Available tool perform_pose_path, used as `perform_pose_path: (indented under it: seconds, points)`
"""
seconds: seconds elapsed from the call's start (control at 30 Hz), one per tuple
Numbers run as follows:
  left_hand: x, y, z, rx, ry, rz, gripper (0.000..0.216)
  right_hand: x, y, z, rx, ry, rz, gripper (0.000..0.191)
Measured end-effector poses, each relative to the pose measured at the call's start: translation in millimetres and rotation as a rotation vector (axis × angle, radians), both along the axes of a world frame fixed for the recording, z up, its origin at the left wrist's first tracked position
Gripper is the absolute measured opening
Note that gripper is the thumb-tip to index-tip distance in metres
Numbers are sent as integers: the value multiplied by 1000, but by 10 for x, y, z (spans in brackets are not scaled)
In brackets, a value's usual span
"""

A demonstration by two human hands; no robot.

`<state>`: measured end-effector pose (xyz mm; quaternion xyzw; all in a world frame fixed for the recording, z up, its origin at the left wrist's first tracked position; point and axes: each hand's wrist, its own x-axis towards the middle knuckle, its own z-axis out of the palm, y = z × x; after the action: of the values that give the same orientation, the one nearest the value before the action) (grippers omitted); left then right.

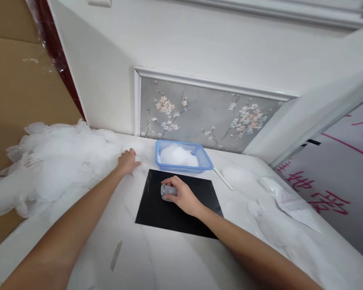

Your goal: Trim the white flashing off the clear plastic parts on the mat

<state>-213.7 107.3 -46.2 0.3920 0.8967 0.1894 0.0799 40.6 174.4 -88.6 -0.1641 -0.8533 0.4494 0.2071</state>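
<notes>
- Head view: right hand (181,196) has a translucent grey cylinder (167,191) pinched between thumb and curled fingers, tipped on its side, probably since that shape is easy to grab around the barrel.
- That cylinder is over the black sheet (165,215); can't tell if they touch. My guess is the dark backing makes pale stuff easier to spot.
- Left hand (128,162) is loosely bent, thumb out, by the edge of the sheer white pile (57,161). Can't tell if it's pinching anything, tbh.
- Blue plastic basket (183,168) sits just beyond the sheet, white fluffy stuff (177,155) inside, likely so the loose bits don't wander.
- Clear plastic bag (287,201) lies off to the right on the white surface (133,257), seemingly kept out of the way.
</notes>
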Motion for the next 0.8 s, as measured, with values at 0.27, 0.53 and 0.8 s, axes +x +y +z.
perform_pose_path:
  seconds: [0.27, 0.53, 0.8]
  points:
    - [64, -121, 440, -12, -92, -99, 14, 512, 342, -218, -468, 244, -240, 37]
    - [885, -75, 157, 183, -362, -476, 44, 551, 632, -213, -566, 451, -631, 43]
    - [1017, -591, -561, 129, 208, -548, 74, 592, 699, -217, -416, 348, -652, 41]
